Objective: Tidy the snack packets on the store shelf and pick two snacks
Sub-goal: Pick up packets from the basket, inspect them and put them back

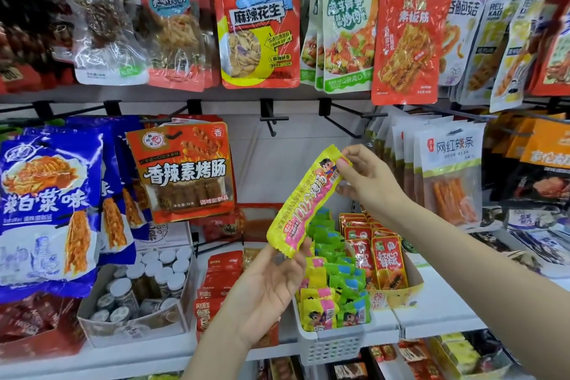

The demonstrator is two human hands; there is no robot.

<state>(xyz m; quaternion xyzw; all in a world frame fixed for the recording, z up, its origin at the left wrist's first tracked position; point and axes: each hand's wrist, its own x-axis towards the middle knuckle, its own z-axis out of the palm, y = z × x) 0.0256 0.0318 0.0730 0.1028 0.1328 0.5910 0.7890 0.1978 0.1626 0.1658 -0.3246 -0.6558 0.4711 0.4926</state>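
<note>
The long snack packet [308,199] slants above the white basket [334,345], held between the left hand [265,293] at its lower end and the right hand [367,177] at its upper end; left of the basket sits a box of jars [135,293], right of it a carton of packets [385,259]

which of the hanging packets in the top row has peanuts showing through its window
The red and yellow packet in the middle of the top row, third from the left. Its round window shows pale peanuts; its neighbours show strips, meat or vegetables.

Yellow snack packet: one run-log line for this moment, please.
yellow snack packet | left hand pinches bottom | right hand pinches top | above white basket
</note>
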